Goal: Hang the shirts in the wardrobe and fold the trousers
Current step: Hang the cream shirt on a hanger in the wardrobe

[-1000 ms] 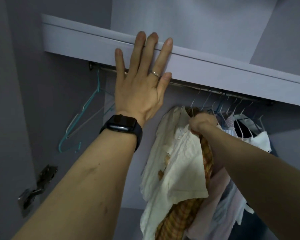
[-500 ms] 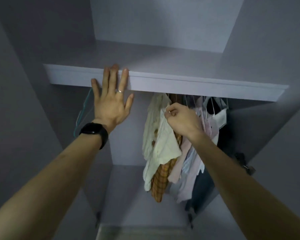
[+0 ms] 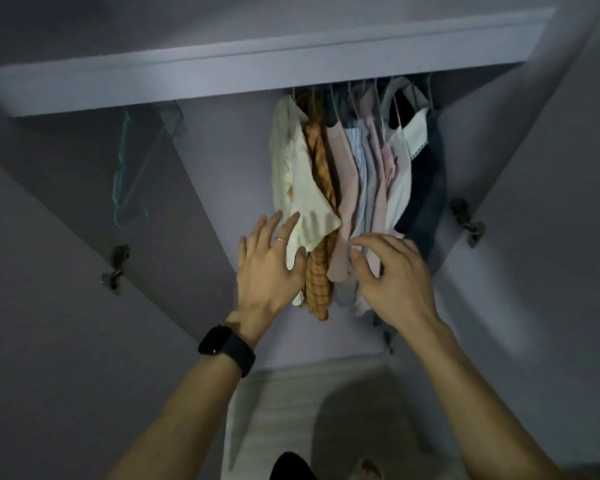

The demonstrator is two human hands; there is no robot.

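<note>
Your left hand (image 3: pixel 271 268) is flat, with the fingers straight and spread. It lies against the bottom edge of the cream shirt (image 3: pixel 298 181) and grips nothing. Some cream cloth lies over the fingers on the thumb side. Ring (image 3: pixel 280 240) on one finger, black watch (image 3: pixel 226 348) on that wrist.

Your right hand (image 3: pixel 392 282) is at the lower ends of the pink shirt (image 3: pixel 343 188) and the clothes beside it. The fingers are bent and loose, thumb and forefinger apart. Cloth shows in the gap but isn't pinched.

The shirts hang in the wardrobe, bunched tight under the shelf (image 3: pixel 257 67), right of centre. Left to right:
- cream shirt
- orange checked shirt (image 3: pixel 317 271), hanging between your hands
- pink shirt
- pale blue striped shirt (image 3: pixel 359 168)
- more pink pieces
- white top (image 3: pixel 406 157)
- dark clothes (image 3: pixel 426 181) at the right end; can't tell what they are

The rail is hidden behind the shelf front; only the hanger hooks show.

A teal hanger (image 3: pixel 125 174) hangs bare at far left, well apart from the clothes. There is a door hinge on each side, left (image 3: pixel 116 268) and right (image 3: pixel 466 220). Pale floor (image 3: pixel 291 410) near you at the bottom.
</note>
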